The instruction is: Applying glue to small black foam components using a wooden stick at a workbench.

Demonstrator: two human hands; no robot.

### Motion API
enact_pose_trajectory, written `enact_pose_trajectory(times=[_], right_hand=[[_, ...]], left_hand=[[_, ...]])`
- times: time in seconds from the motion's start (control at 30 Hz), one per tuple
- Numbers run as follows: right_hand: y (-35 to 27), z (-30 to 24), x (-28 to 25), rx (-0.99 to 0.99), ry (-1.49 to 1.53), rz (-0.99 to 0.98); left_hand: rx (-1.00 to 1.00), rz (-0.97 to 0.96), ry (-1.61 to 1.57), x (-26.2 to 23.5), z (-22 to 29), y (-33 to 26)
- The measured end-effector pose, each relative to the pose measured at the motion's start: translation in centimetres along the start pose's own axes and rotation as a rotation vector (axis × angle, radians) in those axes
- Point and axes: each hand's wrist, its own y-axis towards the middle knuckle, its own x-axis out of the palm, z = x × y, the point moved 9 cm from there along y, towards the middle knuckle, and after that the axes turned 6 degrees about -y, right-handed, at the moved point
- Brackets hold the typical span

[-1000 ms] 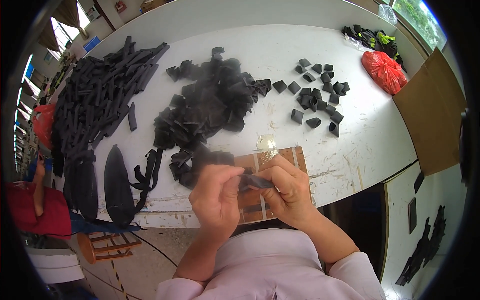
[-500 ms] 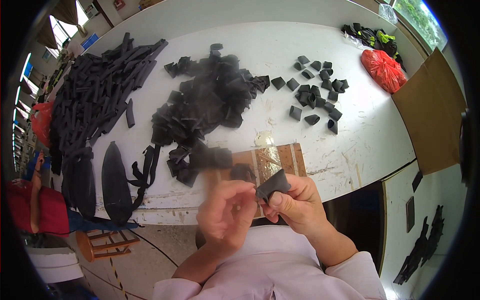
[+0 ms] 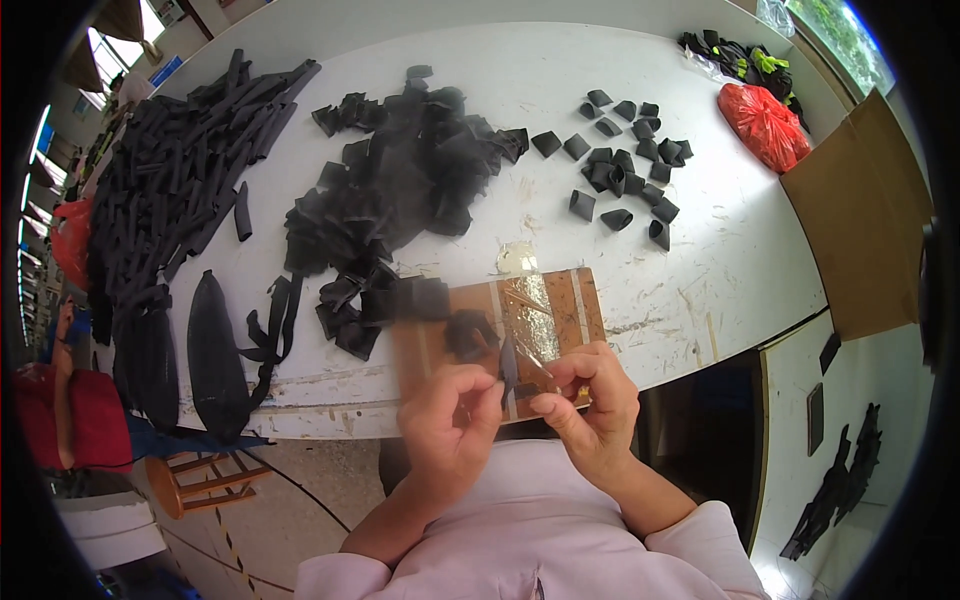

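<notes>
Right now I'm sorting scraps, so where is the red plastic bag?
In the head view the red plastic bag lies at the table's far right corner, between the brown cardboard sheet and the small folded black pieces.

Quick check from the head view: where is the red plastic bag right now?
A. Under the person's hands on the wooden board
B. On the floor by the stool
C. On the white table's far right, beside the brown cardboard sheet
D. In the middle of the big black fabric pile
C: the red plastic bag lies at the far right of the white table, next to the brown cardboard sheet.
</notes>
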Motion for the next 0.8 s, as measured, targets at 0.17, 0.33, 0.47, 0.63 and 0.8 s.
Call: enact_pose_trajectory(times=[0.17,0.33,0.47,0.63,0.8], right_hand=[[-0.4,1.8,2.3,0.149,0.339,-0.136],[-0.3,-1.6,1.2,-0.409,-0.301,0.039],[-1.6,-2.6,2.3,-0.731,-0.662,0.092],[1.3,-2.6,-0.5,-0.675,-0.530,0.176],[10.2,2.7,-8.5,-0.106,-0.449,0.471]], left_hand=[[0.046,-0.073,-0.001,1.2,-0.3,-0.2],[0.236,0.075,0.327,1.0,0.5,-1.2],[0.291,0.106,0.428,1.6,0.0,-1.8],[-0.005,0.162,0.211,-0.3,-5.6,-2.5],[-0.185,0.095,0.320,-0.3,-9.4,0.4]])
